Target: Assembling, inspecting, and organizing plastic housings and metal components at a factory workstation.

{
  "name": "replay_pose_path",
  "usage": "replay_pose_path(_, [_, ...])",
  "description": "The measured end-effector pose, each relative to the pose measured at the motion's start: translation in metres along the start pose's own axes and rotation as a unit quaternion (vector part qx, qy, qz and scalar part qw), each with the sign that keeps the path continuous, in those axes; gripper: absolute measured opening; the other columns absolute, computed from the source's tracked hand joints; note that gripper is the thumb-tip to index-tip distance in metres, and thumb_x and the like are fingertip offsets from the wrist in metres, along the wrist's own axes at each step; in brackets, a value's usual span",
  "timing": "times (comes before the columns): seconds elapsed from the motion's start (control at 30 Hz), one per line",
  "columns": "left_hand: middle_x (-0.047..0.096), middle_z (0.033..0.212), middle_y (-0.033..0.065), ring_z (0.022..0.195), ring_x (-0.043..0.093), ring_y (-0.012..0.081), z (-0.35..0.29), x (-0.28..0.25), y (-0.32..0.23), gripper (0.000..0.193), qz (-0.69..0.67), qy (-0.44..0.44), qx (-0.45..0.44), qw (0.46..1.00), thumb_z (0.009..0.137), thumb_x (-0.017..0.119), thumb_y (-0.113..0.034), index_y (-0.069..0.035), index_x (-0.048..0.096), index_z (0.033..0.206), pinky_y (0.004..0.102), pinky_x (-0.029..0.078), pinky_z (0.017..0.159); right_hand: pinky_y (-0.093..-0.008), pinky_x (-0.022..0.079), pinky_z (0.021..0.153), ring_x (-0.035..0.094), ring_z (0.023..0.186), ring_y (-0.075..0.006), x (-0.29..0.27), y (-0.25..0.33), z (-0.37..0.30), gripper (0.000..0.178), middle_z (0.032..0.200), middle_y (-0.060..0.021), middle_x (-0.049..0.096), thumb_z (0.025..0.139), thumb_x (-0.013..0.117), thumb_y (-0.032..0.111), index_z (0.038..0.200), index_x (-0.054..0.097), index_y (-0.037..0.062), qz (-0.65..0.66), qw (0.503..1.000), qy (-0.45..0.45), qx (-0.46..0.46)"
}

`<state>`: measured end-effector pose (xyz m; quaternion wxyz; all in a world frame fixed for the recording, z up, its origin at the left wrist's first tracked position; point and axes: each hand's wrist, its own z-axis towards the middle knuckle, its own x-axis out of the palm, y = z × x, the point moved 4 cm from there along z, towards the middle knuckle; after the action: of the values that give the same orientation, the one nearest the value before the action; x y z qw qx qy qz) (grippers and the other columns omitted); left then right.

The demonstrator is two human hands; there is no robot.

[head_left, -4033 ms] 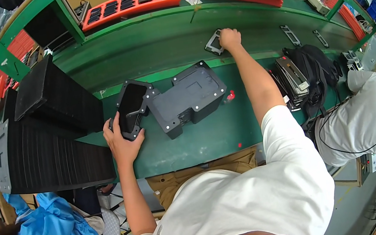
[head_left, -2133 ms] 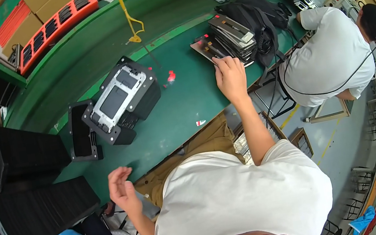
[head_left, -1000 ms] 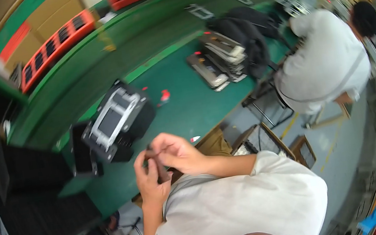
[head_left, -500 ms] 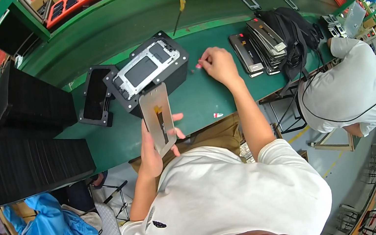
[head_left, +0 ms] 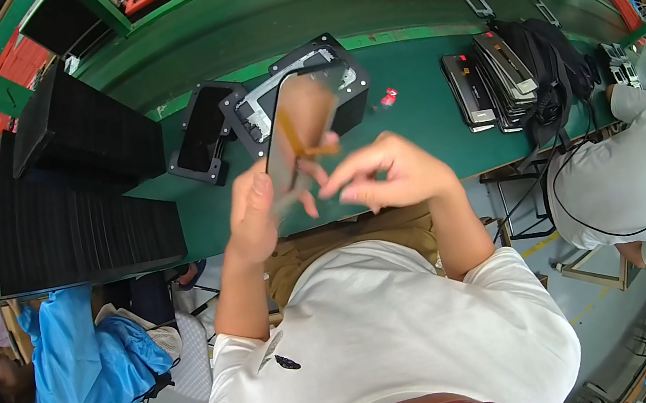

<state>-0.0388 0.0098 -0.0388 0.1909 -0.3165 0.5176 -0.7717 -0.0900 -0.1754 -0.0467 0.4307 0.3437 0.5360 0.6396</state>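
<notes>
My left hand (head_left: 251, 213) grips the edge of a phone screen panel (head_left: 305, 106), which is tilted up above the table with a yellow ribbon cable on it. Motion blurs the panel's surface. Close to its lower right side is my right hand (head_left: 400, 174), index finger and thumb loosely bent with their tips apart; nothing shows between them. Behind the panel, a metal phone frame (head_left: 254, 119) lies in a black fixture block (head_left: 359, 93), partly covered by the panel. Beside it on the left is a second black fixture with a dark screen (head_left: 206, 127).
Small red scraps (head_left: 388, 96) lie on the green table (head_left: 423, 133). Stacked panels (head_left: 503, 77) and a black bag (head_left: 548, 66) stand at right. Tall black trays (head_left: 89, 232) fill the left end. A co-worker in white (head_left: 622, 177) sits at right; blue clothing (head_left: 93, 359) is at lower left.
My right hand has come back from the red scraps on the table to beside the panel. My left hand has raised and turned the panel, which now covers part of the fixture block.
</notes>
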Motion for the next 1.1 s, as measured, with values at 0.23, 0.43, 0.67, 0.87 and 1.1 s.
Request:
replay_pose_path(0.23, [0.064,0.127,0.0178,0.110,0.061,0.0278,0.057,-0.042,-0.035,0.066,0.523,-0.057,0.120,0.842,0.093,0.071,-0.032,-0.001,0.051,0.146,0.0384,0.049,0.095,-0.0217,0.047,0.066,0.062,0.075,-0.0072,-0.090,-0.018,0.017,0.026,0.086,-0.0019,0.071,0.102,0.062,0.018,0.120,0.071,0.0024,-0.063,0.940,-0.331,-0.049])
replay_pose_path(0.43, [0.064,0.128,0.0177,0.121,0.055,0.0354,0.080,-0.039,-0.008,0.072,0.600,-0.038,0.073,0.796,0.088,0.077,-0.034,-0.003,0.051,0.147,0.0427,0.042,0.107,-0.0252,0.046,0.087,0.058,0.090,-0.0090,-0.098,-0.034,0.046,0.035,0.099,0.0004,0.068,0.104,0.059,0.027,0.129,0.068,0.0058,0.011,0.917,-0.397,-0.044])
replay_pose_path(0.67, [0.065,0.127,0.0171,0.119,0.056,0.0344,0.093,-0.037,0.000,0.079,0.597,-0.077,0.073,0.795,0.084,0.080,-0.036,-0.003,0.048,0.149,0.0436,0.044,0.106,-0.0248,0.044,0.095,0.058,0.110,-0.0103,-0.109,-0.045,0.059,0.040,0.126,-0.0029,0.066,0.103,0.058,0.027,0.139,0.063,0.0094,0.040,0.938,-0.336,0.080])
replay_pose_path(0.87, [0.067,0.124,0.0159,0.115,0.058,0.0334,0.084,-0.033,-0.003,0.085,0.622,-0.069,0.114,0.772,0.077,0.084,-0.031,-0.003,0.049,0.149,0.0439,0.044,0.105,-0.0265,0.040,0.106,0.053,0.127,-0.0138,-0.103,-0.061,0.053,0.049,0.137,-0.0049,0.061,0.103,0.057,0.024,0.149,0.053,0.0096,0.058,0.954,-0.265,0.126])
replay_pose_path(1.1, [0.069,0.119,0.0145,0.114,0.058,0.0329,0.076,-0.037,-0.004,0.089,0.579,-0.102,0.097,0.803,0.070,0.086,-0.027,-0.004,0.051,0.148,0.0480,0.039,0.111,-0.0282,0.032,0.114,0.048,0.133,-0.0160,-0.092,-0.056,0.052,0.057,0.146,-0.0069,0.055,0.103,0.057,0.024,0.156,0.042,0.0093,0.086,0.958,-0.249,0.113])
